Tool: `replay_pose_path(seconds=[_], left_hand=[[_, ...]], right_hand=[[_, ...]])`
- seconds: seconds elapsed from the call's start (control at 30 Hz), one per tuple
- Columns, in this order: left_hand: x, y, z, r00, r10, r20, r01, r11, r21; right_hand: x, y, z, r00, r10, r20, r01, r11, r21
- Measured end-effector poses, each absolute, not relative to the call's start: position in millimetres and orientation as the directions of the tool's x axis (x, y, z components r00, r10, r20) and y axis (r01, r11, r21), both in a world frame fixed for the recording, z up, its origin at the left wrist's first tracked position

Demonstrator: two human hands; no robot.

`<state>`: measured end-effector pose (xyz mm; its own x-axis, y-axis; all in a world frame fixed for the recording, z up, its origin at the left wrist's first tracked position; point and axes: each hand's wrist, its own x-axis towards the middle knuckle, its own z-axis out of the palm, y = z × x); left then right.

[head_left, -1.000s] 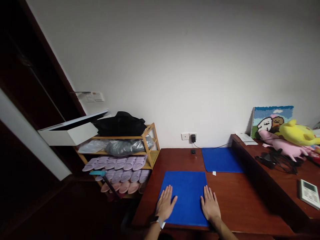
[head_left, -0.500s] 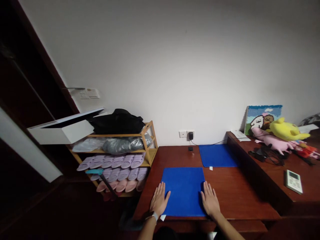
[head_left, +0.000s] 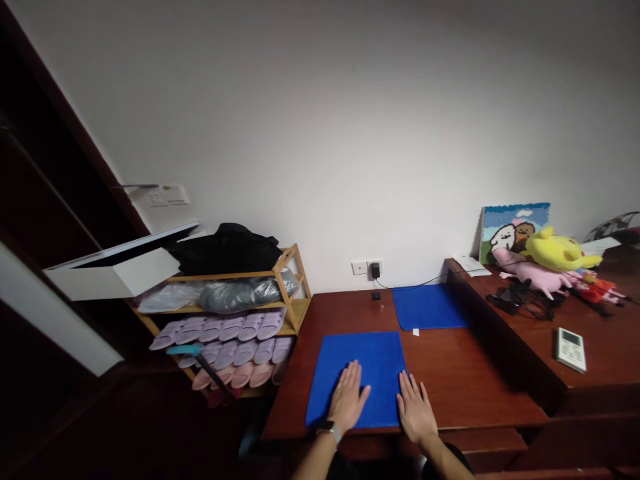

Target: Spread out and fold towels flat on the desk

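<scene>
A blue cloth [head_left: 367,350] lies spread flat near the front edge of the dark red wooden table [head_left: 470,380]. My left hand [head_left: 349,397] rests palm down on the lower middle of this cloth, fingers stretched out and close together. At the cloth's right edge is my right hand [head_left: 417,408], palm down with its fingers extended, partly over the bare wood. Neither hand grasps anything. Farther back, against the wall side, a second blue cloth [head_left: 427,307] lies flat with a small white tag [head_left: 416,332] at its front edge.
To the left stands a wooden rack [head_left: 300,317] with slippers [head_left: 233,327], a black bag [head_left: 227,250] and a white box [head_left: 95,280]. A raised surface at right holds plush toys [head_left: 560,253], cables [head_left: 523,300] and a calculator-like device [head_left: 571,350]. A plugged-in charger [head_left: 375,270] trails a cord.
My left hand has moved right, from the cloth's left edge onto its lower middle. My right hand stays by the right edge. The view has shifted slightly.
</scene>
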<state>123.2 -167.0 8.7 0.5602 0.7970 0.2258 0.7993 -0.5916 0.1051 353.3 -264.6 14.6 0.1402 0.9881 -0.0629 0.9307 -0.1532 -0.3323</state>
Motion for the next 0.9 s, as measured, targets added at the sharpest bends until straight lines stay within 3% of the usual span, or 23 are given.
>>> replay_pose_path(seconds=[0.07,0.17,0.3,0.57,0.9], left_hand=[[166.4,-184.6,5.9,0.682,0.704,0.196,0.69,-0.709,0.145],[207.6,-201.9,0.1,0.725,0.673,0.15,0.642,-0.738,0.207],[185.6,-196.5,0.7,0.743,0.665,0.082,0.64,-0.74,0.205],[42.3,-169.9,-4.2,0.496,0.864,0.087,0.859,-0.503,0.093],[33.2,-178.0,-5.9,0.456,0.88,0.135,0.879,-0.469,0.083]], right_hand=[[353.9,-264.6,15.6,0.134,0.989,-0.065,0.932,-0.148,-0.33],[354.3,-264.5,16.4,0.086,0.994,-0.064,0.943,-0.102,-0.318],[353.4,-263.8,15.6,0.112,0.992,-0.054,0.933,-0.123,-0.339],[352.4,-262.9,9.9,0.14,0.989,-0.042,0.931,-0.146,-0.335],[353.4,-262.5,7.1,0.138,0.988,-0.067,0.943,-0.152,-0.297]])
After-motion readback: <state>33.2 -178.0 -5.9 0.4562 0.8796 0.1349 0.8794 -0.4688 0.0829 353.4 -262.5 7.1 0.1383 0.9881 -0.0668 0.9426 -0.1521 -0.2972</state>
